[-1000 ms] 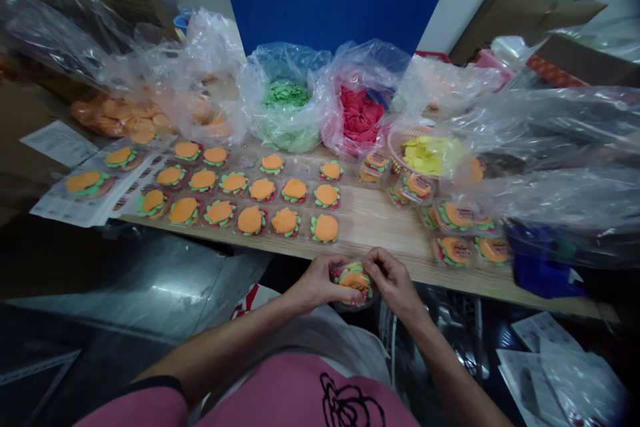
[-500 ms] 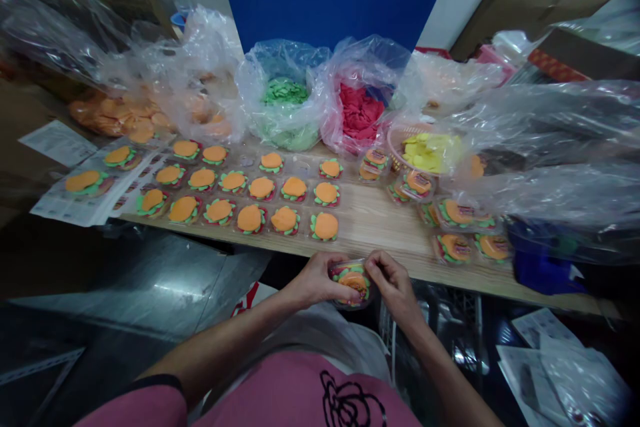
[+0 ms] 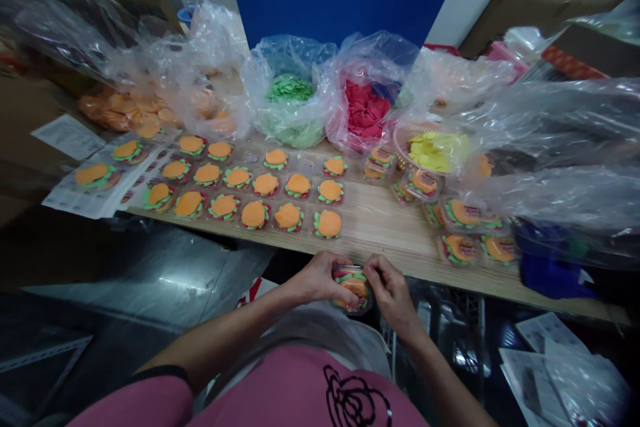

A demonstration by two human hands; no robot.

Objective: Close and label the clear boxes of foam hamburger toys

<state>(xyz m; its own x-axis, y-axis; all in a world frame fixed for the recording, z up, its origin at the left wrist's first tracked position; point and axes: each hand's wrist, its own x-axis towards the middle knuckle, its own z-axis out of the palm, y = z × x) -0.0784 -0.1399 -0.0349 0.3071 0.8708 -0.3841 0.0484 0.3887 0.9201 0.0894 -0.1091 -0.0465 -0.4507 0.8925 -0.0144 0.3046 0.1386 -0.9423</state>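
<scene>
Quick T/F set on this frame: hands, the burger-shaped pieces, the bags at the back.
1. Both hands hold one small clear plastic box with an orange burger-shaped piece inside. True: left hand and right hand grip it from either side.
2. The box rests on the wooden tabletop. False: it is held in front of the table's near edge.
3. The clear bag of green pieces stands left of the clear bag of red pieces. True.
4. The rows of orange burger-shaped pieces lie right of the hands. False: they lie left of them, further back.
</scene>
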